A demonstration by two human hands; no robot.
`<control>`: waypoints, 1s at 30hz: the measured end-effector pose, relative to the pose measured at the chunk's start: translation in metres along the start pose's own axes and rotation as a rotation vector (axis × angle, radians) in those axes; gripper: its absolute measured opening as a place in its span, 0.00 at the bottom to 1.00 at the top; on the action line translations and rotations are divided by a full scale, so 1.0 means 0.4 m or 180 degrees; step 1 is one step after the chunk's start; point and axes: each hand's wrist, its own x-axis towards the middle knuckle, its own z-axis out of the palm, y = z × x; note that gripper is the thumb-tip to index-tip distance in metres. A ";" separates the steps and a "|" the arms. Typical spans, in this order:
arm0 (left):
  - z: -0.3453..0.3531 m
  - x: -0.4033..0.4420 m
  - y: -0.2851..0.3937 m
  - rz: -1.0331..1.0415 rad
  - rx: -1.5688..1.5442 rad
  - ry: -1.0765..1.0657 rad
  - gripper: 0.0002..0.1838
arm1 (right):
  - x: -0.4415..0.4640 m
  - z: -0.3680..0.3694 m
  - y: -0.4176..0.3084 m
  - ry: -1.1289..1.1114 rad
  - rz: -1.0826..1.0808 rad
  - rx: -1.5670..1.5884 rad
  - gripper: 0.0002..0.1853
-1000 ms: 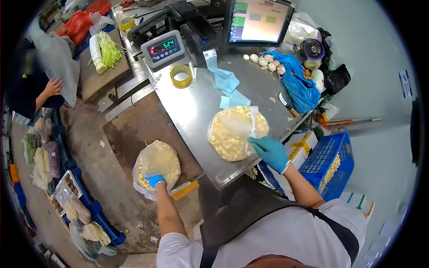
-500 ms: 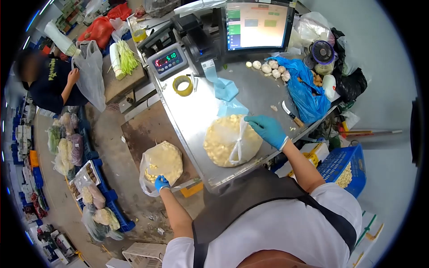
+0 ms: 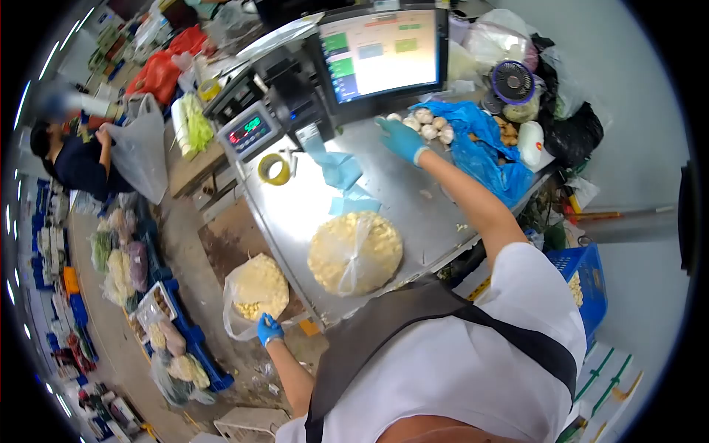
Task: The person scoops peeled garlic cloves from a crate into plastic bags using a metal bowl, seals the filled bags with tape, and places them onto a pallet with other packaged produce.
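Observation:
My right hand [image 3: 405, 140], in a teal glove, reaches across the metal table to the front of the screen, beside the garlic bulbs [image 3: 430, 127], its fingers stretched out. On the brown board at the lower left, my left hand [image 3: 269, 329], in a blue glove, has its fingers closed at the edge of an open clear bag of peeled garlic [image 3: 262, 286]. A second bag of pale cloves [image 3: 356, 252], knotted on top, lies on the metal table between my hands.
A scale display [image 3: 249, 131], yellow tape [image 3: 274, 169] and a blue strip [image 3: 341, 171] lie left of my right hand. Beyond them stands the screen [image 3: 384, 55]. A blue bag [image 3: 484, 151] and fan [image 3: 512, 82] are right. A co-worker [image 3: 77, 159] holds a plastic bag.
My right hand has left the knotted bag and moved up the table to the garlic bulbs. My left hand stays at the open bag. The view has shifted.

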 end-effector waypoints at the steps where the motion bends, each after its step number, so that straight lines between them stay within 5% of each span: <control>1: -0.007 -0.010 -0.022 0.0011 0.0045 -0.0074 0.16 | 0.041 -0.004 0.010 0.0440 -0.0164 -0.0179 0.21; 2: -0.058 0.030 -0.032 -0.0142 0.0571 -0.0664 0.13 | 0.088 -0.034 -0.001 0.0236 0.0148 -0.0467 0.21; 5: -0.083 -0.022 -0.092 -0.0282 0.0593 -0.0895 0.11 | 0.205 -0.130 -0.055 -0.0147 0.0555 -0.0765 0.22; 15: -0.121 -0.151 -0.159 -0.0315 0.0413 -0.0698 0.10 | 0.371 -0.140 -0.016 -0.0194 0.0469 -0.0846 0.20; 19: -0.060 -0.254 -0.135 -0.0139 0.0082 -0.0701 0.10 | 0.262 -0.112 -0.071 0.0454 0.0324 -0.0148 0.21; 21: 0.004 -0.315 -0.128 0.0025 -0.0112 -0.1174 0.11 | 0.159 -0.058 -0.124 0.0415 0.0412 0.1522 0.15; 22: 0.051 -0.375 -0.122 0.0215 0.0129 -0.1662 0.10 | 0.091 -0.027 -0.154 0.0364 0.0190 0.2290 0.12; 23: 0.115 -0.457 -0.118 0.0399 0.0381 -0.2170 0.09 | -0.013 -0.048 -0.246 -0.0397 0.0934 0.3111 0.13; 24: 0.199 -0.566 -0.122 0.0645 0.0737 -0.2299 0.09 | -0.097 -0.132 -0.397 -0.1355 0.1119 0.3981 0.17; 26: 0.340 -0.719 -0.172 0.1424 0.1638 -0.2668 0.08 | -0.252 0.019 -0.416 -0.2188 0.1436 0.4738 0.26; 28: 0.428 -0.789 -0.254 0.2512 0.2496 -0.3348 0.10 | -0.358 0.001 -0.549 -0.2589 0.2173 0.7122 0.27; 29: 0.461 -0.816 -0.292 0.3064 0.2805 -0.3794 0.11 | -0.387 0.009 -0.552 -0.2235 0.1766 0.6754 0.26; 30: 0.493 -0.843 -0.326 0.4484 0.3545 -0.3879 0.12 | -0.417 0.017 -0.555 -0.1869 0.1434 0.6337 0.26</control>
